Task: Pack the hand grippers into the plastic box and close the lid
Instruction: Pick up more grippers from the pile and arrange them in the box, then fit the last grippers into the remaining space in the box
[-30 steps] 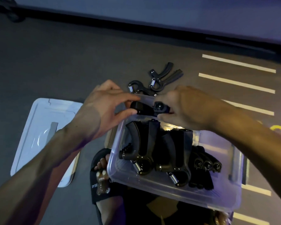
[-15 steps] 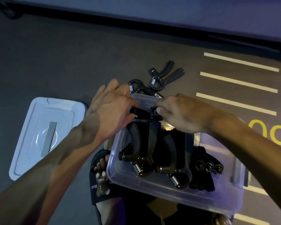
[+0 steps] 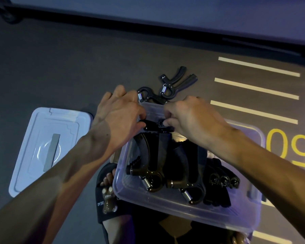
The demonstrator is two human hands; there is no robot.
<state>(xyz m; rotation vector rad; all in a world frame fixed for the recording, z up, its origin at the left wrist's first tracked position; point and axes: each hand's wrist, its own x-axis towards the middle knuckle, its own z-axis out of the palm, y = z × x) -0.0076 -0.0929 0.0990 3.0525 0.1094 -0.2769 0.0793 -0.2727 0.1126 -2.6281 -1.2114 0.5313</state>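
Note:
A clear plastic box point(image 3: 174, 206) sits on the floor in front of me with several black hand grippers point(image 3: 153, 164) packed inside. Both hands hold one more black hand gripper point(image 3: 156, 125) at the box's far end, just above the packed ones. My left hand point(image 3: 120, 115) grips its left end and my right hand point(image 3: 192, 118) pinches its right end. Two loose hand grippers point(image 3: 173, 83) lie on the floor beyond the box. The white lid point(image 3: 48, 147) lies flat on the floor to the left.
The dark floor carries white stripes point(image 3: 257, 88) and a yellow number point(image 3: 289, 147) on the right. A foot in a black slipper point(image 3: 107, 194) stands against the box's near left corner. A wall runs along the far edge.
Both hands have lowered the held gripper from above the rim down into the far end of the box, onto the packed ones.

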